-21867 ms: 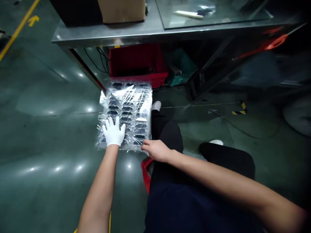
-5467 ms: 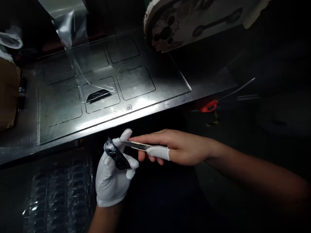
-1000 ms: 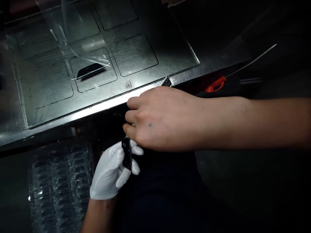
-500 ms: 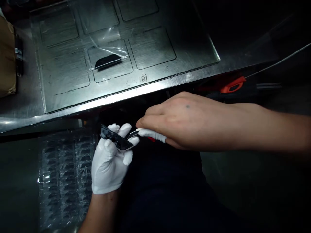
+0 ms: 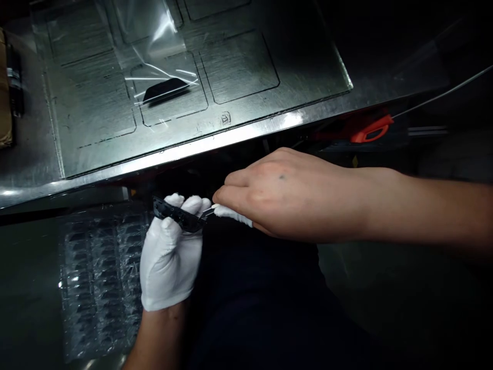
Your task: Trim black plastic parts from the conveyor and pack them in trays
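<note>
My left hand [image 5: 169,262], in a white glove, has its fingers closed round a dark, glossy plastic part [image 5: 177,214]. The part is long and narrow and sits tilted, its moulded inner side facing me. My right hand [image 5: 277,192] is bare except for white covering on the thumb. It pinches a thin knife blade [image 5: 207,212], whose silver tip meets the right end of the part. Most of that knife is hidden behind the fingers. Another black part [image 5: 166,91] lies on the bench under clear film [image 5: 152,51].
A metal bench [image 5: 269,121] with a clear sheet on top runs across the front. Below left is a clear blister tray [image 5: 102,282] with several rows of pockets. An orange-red handle [image 5: 372,129] with a cable hangs at right. A cardboard box [image 5: 4,92] stands far left.
Both hands have shifted slightly left in view. The plastic part is tipped differently, and the left glove's fingers have curled in more behind it. The knife tip is now at the part's right end.
</note>
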Demonstrator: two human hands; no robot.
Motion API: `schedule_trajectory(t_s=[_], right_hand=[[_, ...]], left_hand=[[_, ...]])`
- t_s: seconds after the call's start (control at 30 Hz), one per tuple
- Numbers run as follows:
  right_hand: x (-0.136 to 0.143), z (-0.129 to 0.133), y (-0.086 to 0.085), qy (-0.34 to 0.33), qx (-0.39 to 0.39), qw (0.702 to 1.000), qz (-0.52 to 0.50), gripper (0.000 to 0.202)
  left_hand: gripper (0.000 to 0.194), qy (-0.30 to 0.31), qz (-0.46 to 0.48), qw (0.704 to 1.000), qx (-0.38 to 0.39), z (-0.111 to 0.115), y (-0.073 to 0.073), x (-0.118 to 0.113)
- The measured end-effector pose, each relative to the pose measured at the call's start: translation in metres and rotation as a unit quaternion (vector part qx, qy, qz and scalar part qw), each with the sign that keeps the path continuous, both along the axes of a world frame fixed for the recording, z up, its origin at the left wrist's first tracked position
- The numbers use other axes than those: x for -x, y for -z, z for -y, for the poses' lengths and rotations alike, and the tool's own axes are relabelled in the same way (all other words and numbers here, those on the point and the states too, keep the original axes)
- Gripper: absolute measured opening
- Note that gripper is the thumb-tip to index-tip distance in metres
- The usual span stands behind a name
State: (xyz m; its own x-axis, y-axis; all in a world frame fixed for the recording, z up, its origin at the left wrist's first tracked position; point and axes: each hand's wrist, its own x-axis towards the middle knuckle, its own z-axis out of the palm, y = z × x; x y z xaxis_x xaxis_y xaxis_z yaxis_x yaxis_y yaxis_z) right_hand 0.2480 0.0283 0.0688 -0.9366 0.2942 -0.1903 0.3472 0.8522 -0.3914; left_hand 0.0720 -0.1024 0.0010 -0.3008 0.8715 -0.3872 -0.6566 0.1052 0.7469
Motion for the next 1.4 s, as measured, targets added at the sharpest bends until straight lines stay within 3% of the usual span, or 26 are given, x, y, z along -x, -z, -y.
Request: schedule_trajectory(t_s=[0.4, 0.8, 0.9, 1.0, 1.13, 1.3, 1.4], right_hand=[[-0.008, 0.009, 0.0, 0.015, -0.018, 1.0, 0.002, 0.022], [-0.01, 0.023, 0.002, 0.044, -0.05, 0.997, -0.04, 0.02], [-0.013, 0.02, 0.005, 0.052, -0.031, 0.996, -0.063, 0.022], [-0.026, 0.003, 0.011, 0.089, -0.027, 0.986, -0.137, 0.034], [-0.052, -0.046, 0.032, 0.221, -0.101, 0.947, -0.209, 0.046], [-0.065, -0.113, 0.076, 0.343, -0.185, 0.893, -0.225, 0.055], [-0.059, -0.125, 0.083, 0.352, -0.196, 0.881, -0.248, 0.057]], left_hand=[[0.02, -0.014, -0.034, 0.999, -0.039, -0.003, -0.001, -0.003], [0.025, -0.081, -0.188, 0.974, -0.101, 0.004, -0.001, -0.017], [0.024, -0.073, -0.157, 0.98, -0.103, 0.002, 0.0, -0.015], [0.025, -0.066, -0.052, 0.992, -0.09, -0.001, -0.001, -0.009], [0.033, -0.048, 0.05, 0.995, -0.074, -0.003, -0.001, -0.001], [0.038, -0.055, 0.02, 0.998, -0.033, -0.004, 0.008, 0.005], [0.035, -0.07, -0.003, 0.997, 0.023, -0.003, 0.011, 0.007]])
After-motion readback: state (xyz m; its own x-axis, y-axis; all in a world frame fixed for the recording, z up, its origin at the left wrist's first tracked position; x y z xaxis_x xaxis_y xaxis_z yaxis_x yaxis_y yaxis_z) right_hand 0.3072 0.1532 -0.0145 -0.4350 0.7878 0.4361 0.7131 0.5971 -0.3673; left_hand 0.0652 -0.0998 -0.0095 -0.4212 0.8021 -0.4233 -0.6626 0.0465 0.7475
